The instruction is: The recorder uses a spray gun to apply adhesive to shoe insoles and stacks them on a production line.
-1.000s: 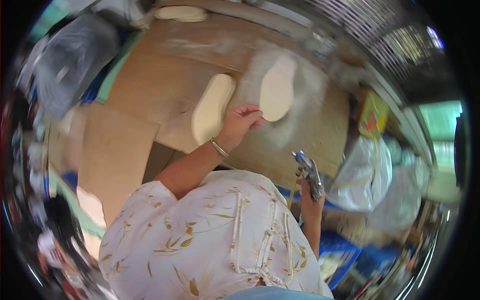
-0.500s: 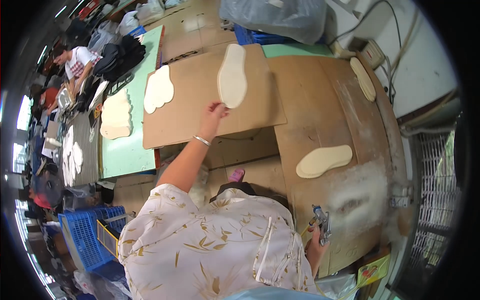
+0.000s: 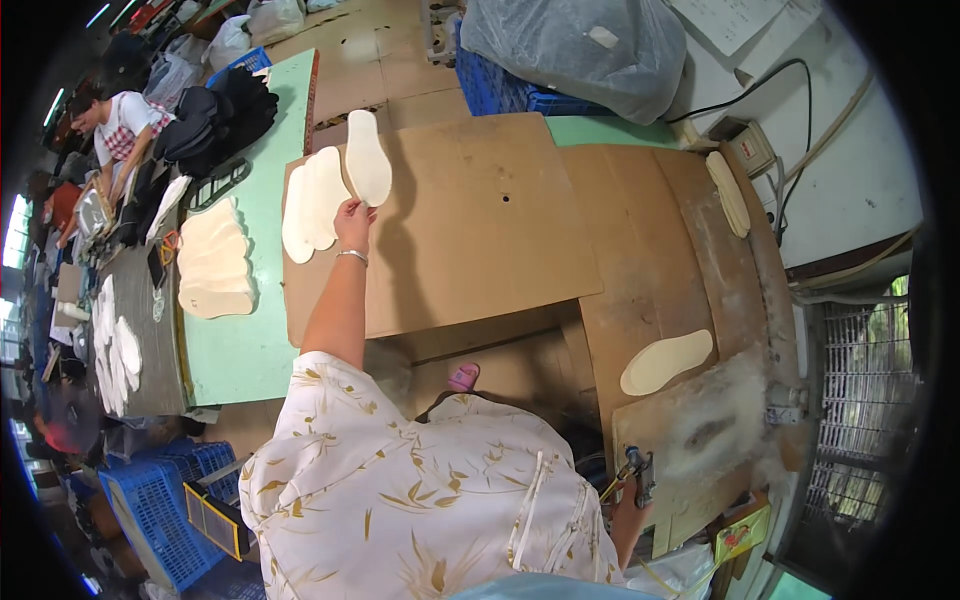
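My left hand (image 3: pixel 353 218) reaches out over a brown cardboard sheet (image 3: pixel 470 220) and holds a cream shoe insole (image 3: pixel 367 170) by its near end. Two more insoles (image 3: pixel 312 200) lie overlapped just left of it on the same sheet. My right hand (image 3: pixel 632 497) is low at my side, closed round a metal spray gun (image 3: pixel 637 470). Another cream insole (image 3: pixel 666 362) lies on the stained board (image 3: pixel 700 440) above that hand.
A pile of insoles (image 3: pixel 213 262) rests on the green table (image 3: pixel 240 340) to the left. Another person (image 3: pixel 118 120) works at the far left. A bagged blue crate (image 3: pixel 560 60) stands at the back, a metal grille (image 3: pixel 860 400) at right, a blue crate (image 3: pixel 160 500) by my left.
My view has swung left. My left hand carried the insole across the cardboard sheet to its left end, beside the other insoles. The right hand kept the spray gun low.
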